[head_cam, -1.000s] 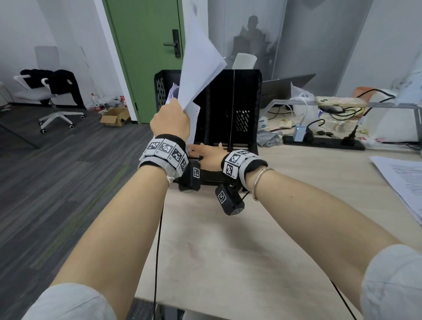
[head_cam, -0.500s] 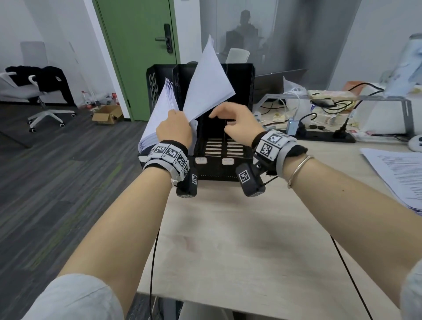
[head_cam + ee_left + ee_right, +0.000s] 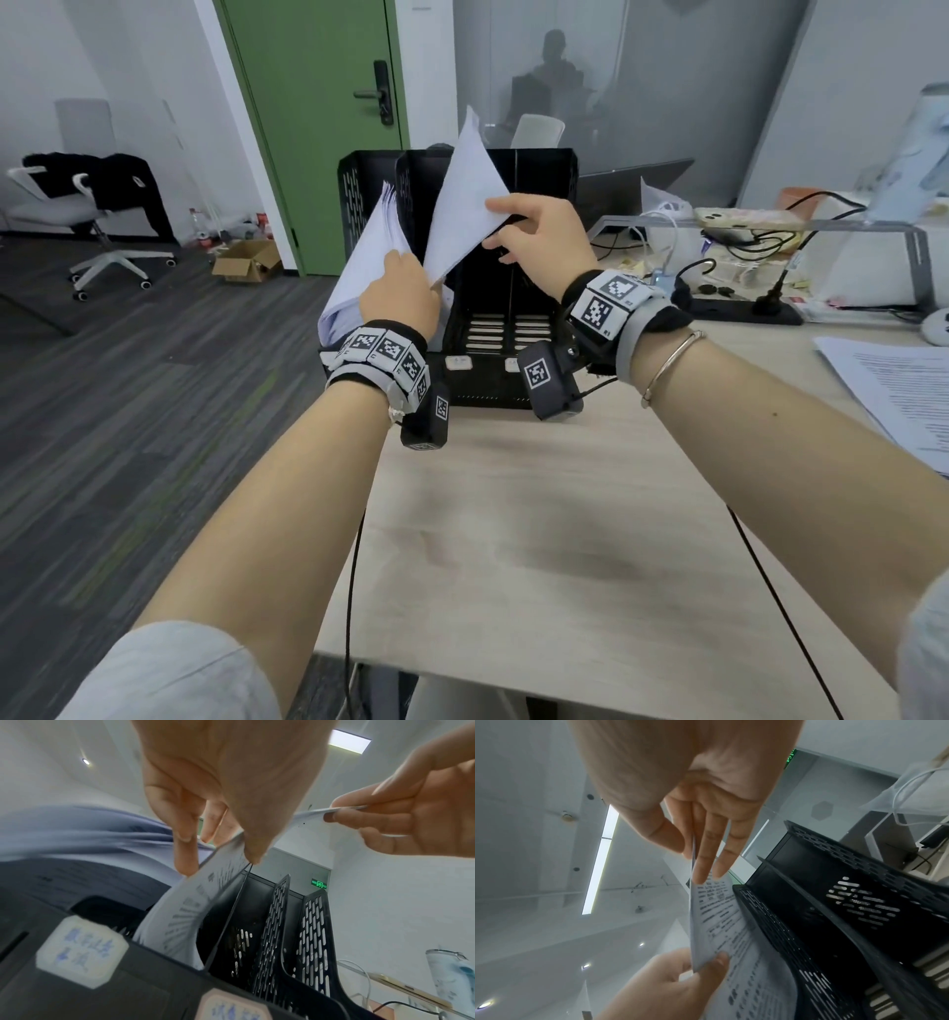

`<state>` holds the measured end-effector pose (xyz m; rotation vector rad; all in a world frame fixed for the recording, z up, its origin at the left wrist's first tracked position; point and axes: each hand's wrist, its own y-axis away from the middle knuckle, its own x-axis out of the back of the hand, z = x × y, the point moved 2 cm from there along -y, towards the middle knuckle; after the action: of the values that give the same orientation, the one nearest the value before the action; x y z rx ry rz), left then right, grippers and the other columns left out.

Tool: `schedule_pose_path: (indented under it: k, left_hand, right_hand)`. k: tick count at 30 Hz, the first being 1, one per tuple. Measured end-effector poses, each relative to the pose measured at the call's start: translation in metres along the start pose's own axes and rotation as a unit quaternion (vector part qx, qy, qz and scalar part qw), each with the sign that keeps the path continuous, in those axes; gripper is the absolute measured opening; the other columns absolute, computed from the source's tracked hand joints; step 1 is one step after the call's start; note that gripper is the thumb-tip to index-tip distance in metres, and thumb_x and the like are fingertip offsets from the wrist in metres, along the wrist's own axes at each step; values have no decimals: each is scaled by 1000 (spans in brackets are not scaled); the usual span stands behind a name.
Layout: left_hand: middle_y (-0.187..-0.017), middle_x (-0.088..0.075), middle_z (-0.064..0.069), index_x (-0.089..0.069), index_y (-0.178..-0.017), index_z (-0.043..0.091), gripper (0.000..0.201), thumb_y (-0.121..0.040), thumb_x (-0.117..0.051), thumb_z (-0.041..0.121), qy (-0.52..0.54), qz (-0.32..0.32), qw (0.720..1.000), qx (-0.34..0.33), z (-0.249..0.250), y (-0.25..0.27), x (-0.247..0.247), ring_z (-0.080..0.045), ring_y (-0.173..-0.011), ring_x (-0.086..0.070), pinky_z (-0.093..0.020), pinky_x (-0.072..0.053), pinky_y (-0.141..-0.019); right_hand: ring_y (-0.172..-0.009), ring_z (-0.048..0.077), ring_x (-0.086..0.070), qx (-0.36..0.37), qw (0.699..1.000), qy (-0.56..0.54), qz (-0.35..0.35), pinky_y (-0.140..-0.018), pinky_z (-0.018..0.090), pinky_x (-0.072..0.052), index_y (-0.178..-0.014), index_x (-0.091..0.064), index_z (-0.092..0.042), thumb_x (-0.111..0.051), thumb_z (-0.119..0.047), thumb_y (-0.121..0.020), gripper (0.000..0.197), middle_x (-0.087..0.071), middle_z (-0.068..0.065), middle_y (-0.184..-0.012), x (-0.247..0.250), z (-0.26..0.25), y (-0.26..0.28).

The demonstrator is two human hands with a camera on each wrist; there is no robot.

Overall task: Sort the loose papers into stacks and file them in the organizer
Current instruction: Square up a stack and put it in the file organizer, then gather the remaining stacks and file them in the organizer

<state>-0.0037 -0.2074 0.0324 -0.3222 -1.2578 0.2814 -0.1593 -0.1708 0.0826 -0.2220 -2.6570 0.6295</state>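
A black mesh organizer (image 3: 544,241) with upright dividers stands at the far edge of the wooden table (image 3: 539,539). A thick stack of white papers (image 3: 364,267) leans out of its leftmost slot. My left hand (image 3: 403,298) pinches the lower corner of a thin sheaf of printed sheets (image 3: 462,205), held up in front of the organizer. My right hand (image 3: 534,231) pinches the sheaf's right corner between thumb and fingers. In the left wrist view the sheaf (image 3: 195,902) dips into the slot beside a divider (image 3: 228,914). The right wrist view shows the sheaf (image 3: 713,914) between both hands.
More printed papers (image 3: 893,390) lie at the table's right edge. A power strip (image 3: 739,308), cables and clutter sit behind on the right. White labels (image 3: 82,949) mark the organizer's front lip. To the left the floor drops away, with a chair (image 3: 87,205) and a cardboard box (image 3: 246,259).
My right hand rose from the organizer's base and took hold of the sheaf's right corner. The left hand lowered the sheaf toward the slots.
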Motion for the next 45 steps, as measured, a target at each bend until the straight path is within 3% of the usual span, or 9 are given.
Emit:
schedule_pose_path:
  k: [6, 11, 15, 22, 27, 30, 34, 40, 45]
  left_hand:
    - [-126, -45, -10, -48, -122, 7, 44, -91, -52, 37, 29, 34, 997, -69, -6, -1, 3, -35, -96, -58, -36, -40, -71]
    - [-113, -52, -13, -56, -111, 6, 25, -91, -50, 20, 51, 17, 995, -82, -4, -3, -5, -33, -94, -57, -38, -43, -76]
    - [-110, -55, -13, -58, -110, 7, 23, -91, -50, 18, 39, -4, 996, -75, -6, -1, -16, -32, -96, -57, -36, -42, -76]
    - [-116, -57, -7, -56, -114, 12, 28, -87, -55, 20, 81, 2, 995, -62, 7, 9, -6, -26, -102, -57, -35, -45, -82]
    - [-108, -61, -6, -58, -106, 12, 23, -86, -56, 23, 87, -20, 994, -58, 34, 24, 13, -24, -98, -57, -30, -39, -71]
    - [-99, -63, -4, -61, -100, 15, 17, -88, -55, 25, 123, -39, 988, -83, 57, 37, 20, -22, -98, -58, -29, -39, -73]
    - [-99, -66, 1, -65, -95, 15, 17, -88, -55, 27, 205, -63, 972, -99, 91, 54, 22, -19, -96, -60, -30, -48, -83]
    - [-92, -70, -7, -66, -87, 14, 17, -88, -55, 26, 275, -147, 944, -108, 141, 75, 8, -24, -86, -68, -40, -57, -78]
    - [-87, -67, -8, -63, -86, 10, 16, -90, -52, 21, 282, -209, 927, -129, 191, 103, -7, -20, -74, -68, -29, -54, -62]
  right_hand:
    - [-91, 13, -68, -31, 999, -10, -43, -75, 26, -58, -131, -51, -4, -47, 1, -88, 44, -58, -8, -93, -19, -8, -13]
    - [-103, 15, -63, -72, 988, 63, -121, -80, 31, -58, -141, -39, -6, -52, -4, -88, 55, -45, 8, -141, -34, 11, -13]
    - [-117, 19, -53, -83, 972, 127, -178, -84, 33, -56, -146, -31, -9, -54, -9, -91, 60, -31, 6, -151, -39, 23, -5]
    - [-134, 19, -40, -49, 975, 143, -161, -106, 36, -41, -144, -37, -17, -52, -6, -90, 58, -37, 2, -149, -11, 22, 7]
    - [-125, 14, -47, -48, 982, 151, -106, -104, 33, -42, -136, -49, -17, -56, -9, -89, 48, -49, 0, -140, 32, 16, 21]
    - [-119, 10, -52, -39, 983, 159, -87, -97, 22, -41, -125, -59, -15, -55, -7, -88, 38, -58, -1, -129, 61, 12, 36]
    - [-96, 6, -56, -55, 982, 159, -81, -67, 5, -45, -114, -66, -11, -52, -4, -89, 30, -64, 0, -109, 100, 11, 62]
    - [-94, 18, -66, -133, 973, 178, -69, -72, 32, -56, -112, -64, -16, -48, -10, -93, 25, -64, 7, -111, 158, 26, 105]
    - [-74, 11, -65, -172, 965, 193, -35, -54, 23, -50, -110, -63, -15, -52, -14, -94, 20, -64, 6, -112, 212, 45, 144]
